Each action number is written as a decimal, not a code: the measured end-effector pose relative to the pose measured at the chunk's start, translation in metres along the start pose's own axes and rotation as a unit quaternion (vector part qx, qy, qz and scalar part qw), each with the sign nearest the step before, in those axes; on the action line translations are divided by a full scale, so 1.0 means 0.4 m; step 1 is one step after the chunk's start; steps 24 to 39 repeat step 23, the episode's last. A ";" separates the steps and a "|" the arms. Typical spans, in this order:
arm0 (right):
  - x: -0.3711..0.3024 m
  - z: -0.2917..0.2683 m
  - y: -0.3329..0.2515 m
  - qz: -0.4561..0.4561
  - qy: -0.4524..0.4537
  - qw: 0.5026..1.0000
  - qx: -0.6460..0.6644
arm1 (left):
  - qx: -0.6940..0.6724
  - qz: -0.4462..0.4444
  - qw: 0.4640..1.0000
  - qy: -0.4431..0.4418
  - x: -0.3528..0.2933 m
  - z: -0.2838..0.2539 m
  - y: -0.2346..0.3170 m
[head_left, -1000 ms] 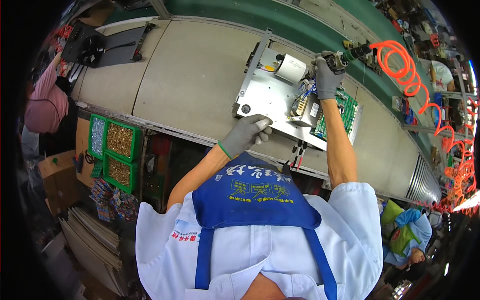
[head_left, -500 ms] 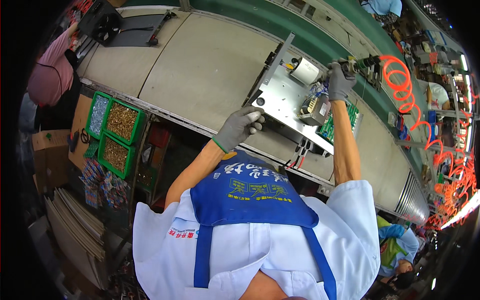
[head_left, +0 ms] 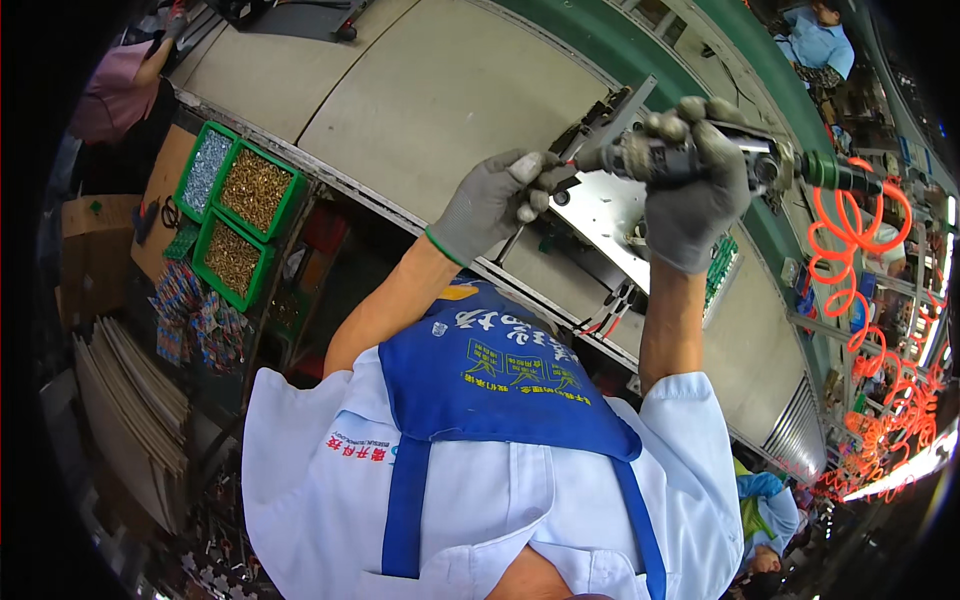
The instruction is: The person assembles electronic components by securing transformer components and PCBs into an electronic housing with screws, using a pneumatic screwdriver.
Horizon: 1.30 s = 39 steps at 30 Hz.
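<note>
My right hand (head_left: pixel 700 185), in a grey glove, is wrapped around an air screwdriver (head_left: pixel 655 158) lying level above the work. Its tip points left, toward my left hand (head_left: pixel 500 200), also gloved in grey. The left fingers are pinched together close to the tip; what they hold is too small to make out. Beneath both hands sits a metal chassis (head_left: pixel 605 215) with an upright side plate (head_left: pixel 630 105) and a green circuit board (head_left: pixel 722 268). My right hand and the tool hide much of its inside.
An orange coiled hose (head_left: pixel 850 240) trails from the tool to the right. Green bins (head_left: pixel 268 235) of brass-coloured and silvery small fasteners stand at left. A pale worktop (head_left: pixel 420 110) runs behind. Other people are at the far left (head_left: pixel 110 90), upper right (head_left: pixel 815 45) and lower right (head_left: pixel 765 510).
My right hand has come left and nearer with the air screwdriver, from over the chassis's far side to my left hand. The left hand has shifted slightly right and up, its fingers now pinched.
</note>
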State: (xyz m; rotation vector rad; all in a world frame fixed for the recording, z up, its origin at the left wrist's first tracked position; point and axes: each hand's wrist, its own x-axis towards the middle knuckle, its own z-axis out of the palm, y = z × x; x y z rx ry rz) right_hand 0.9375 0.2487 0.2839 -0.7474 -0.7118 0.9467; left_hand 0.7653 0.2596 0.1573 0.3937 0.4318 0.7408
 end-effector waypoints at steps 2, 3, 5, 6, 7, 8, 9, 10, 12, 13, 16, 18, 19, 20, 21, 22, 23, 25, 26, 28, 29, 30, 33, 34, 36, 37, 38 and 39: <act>0.016 0.034 0.028 0.028 -0.006 1.000 -0.004 | -0.050 0.004 0.999 0.000 0.004 -0.030 0.013; 0.027 0.045 0.043 0.041 -0.014 0.999 0.003 | -0.096 0.008 0.995 -0.002 0.005 -0.045 0.018; 0.051 0.065 0.068 0.050 -0.031 0.998 -0.019 | -0.151 0.015 0.988 -0.014 -0.002 -0.066 0.020; 0.063 0.075 0.080 0.052 -0.042 0.997 -0.038 | -0.181 0.021 0.983 -0.005 -0.005 -0.074 0.020; 0.075 0.084 0.093 0.059 -0.048 0.996 -0.043 | -0.211 0.026 0.977 0.005 -0.007 -0.081 0.020; 0.083 0.095 0.110 0.069 -0.064 0.994 -0.049 | -0.217 0.031 0.976 0.008 -0.010 -0.088 0.028; 0.093 0.106 0.129 0.080 -0.080 0.992 -0.056 | -0.226 0.044 0.973 0.004 -0.011 -0.094 0.039; 0.107 0.120 0.149 0.090 -0.067 0.992 -0.059 | -0.235 0.057 0.970 0.001 -0.010 -0.103 0.046; 0.125 0.135 0.193 0.114 -0.084 0.987 -0.074 | -0.272 0.063 0.960 0.029 0.007 -0.141 0.027; 0.136 0.140 0.217 0.130 -0.095 0.983 -0.086 | -0.302 0.063 0.950 0.053 0.018 -0.160 0.016; 0.169 0.139 0.281 0.186 -0.151 0.959 -0.151 | -0.313 0.054 0.944 0.090 0.045 -0.189 -0.018; 0.182 0.132 0.331 0.209 -0.158 0.949 -0.174 | -0.343 0.073 0.930 0.114 0.056 -0.192 -0.060; 0.187 0.121 0.356 0.221 -0.169 0.942 -0.187 | -0.366 0.084 0.917 0.132 0.057 -0.197 -0.078; 0.186 0.113 0.377 0.232 -0.180 0.935 -0.201 | -0.401 0.101 0.905 0.099 0.056 -0.211 -0.090; 0.182 0.106 0.395 0.240 -0.187 0.931 -0.201 | -0.406 0.109 0.901 0.104 0.055 -0.224 -0.103; 0.177 0.101 0.411 0.244 -0.201 0.924 -0.213 | -0.427 0.116 0.891 0.099 0.053 -0.236 -0.116; 0.169 0.097 0.428 0.249 -0.216 0.917 -0.225 | -0.448 0.123 0.880 0.095 0.047 -0.247 -0.129; 0.169 0.097 0.428 0.249 -0.216 0.917 -0.225 | -0.448 0.123 0.880 0.095 0.047 -0.247 -0.129; 0.169 0.097 0.428 0.249 -0.216 0.917 -0.225 | -0.448 0.123 0.880 0.095 0.047 -0.247 -0.129; 0.169 0.097 0.428 0.249 -0.216 0.917 -0.225 | -0.448 0.123 0.880 0.095 0.047 -0.247 -0.129; 0.169 0.097 0.428 0.249 -0.216 0.917 -0.225 | -0.448 0.123 0.880 0.095 0.047 -0.247 -0.129; 0.169 0.097 0.428 0.249 -0.216 0.917 -0.225 | -0.448 0.123 0.880 0.095 0.047 -0.247 -0.129; 0.169 0.097 0.428 0.249 -0.216 0.917 -0.225 | -0.448 0.123 0.880 0.095 0.047 -0.247 -0.129; 0.169 0.097 0.428 0.249 -0.216 0.917 -0.225 | -0.448 0.123 0.880 0.095 0.047 -0.247 -0.129; 0.169 0.097 0.428 0.249 -0.216 0.917 -0.225 | -0.448 0.123 0.880 0.095 0.047 -0.247 -0.129; 0.169 0.097 0.428 0.249 -0.216 0.917 -0.225 | -0.448 0.123 0.880 0.095 0.047 -0.247 -0.129; 0.169 0.097 0.428 0.249 -0.216 0.917 -0.225 | -0.448 0.123 0.880 0.095 0.047 -0.247 -0.129; 0.169 0.097 0.428 0.249 -0.216 0.917 -0.225 | -0.448 0.123 0.880 0.095 0.047 -0.247 -0.129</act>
